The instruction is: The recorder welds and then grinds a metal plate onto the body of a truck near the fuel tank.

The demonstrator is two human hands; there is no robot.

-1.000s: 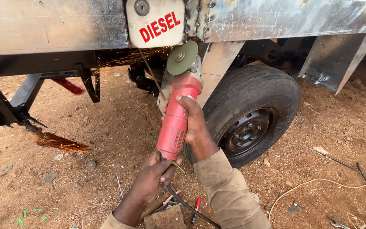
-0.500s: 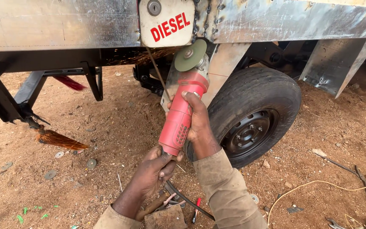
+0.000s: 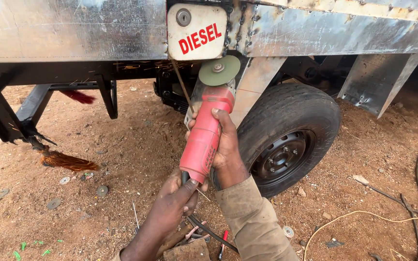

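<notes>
Sparks now under the steel truck body (image 3: 73,29) at left, left hand (image 3: 177,200) closed round the tail of the red angle grinder (image 3: 204,135), disc (image 3: 218,71) raised closer to the panel edge, right hand (image 3: 226,150) gripping its barrel: grinding under way.

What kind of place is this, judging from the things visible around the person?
Probably an open-air vehicle repair or metalwork yard. A truck body of bare welded metal stands over red dirt ground beside a black tyre, and both hands hold a red angle grinder. Used discs lie around.
</notes>
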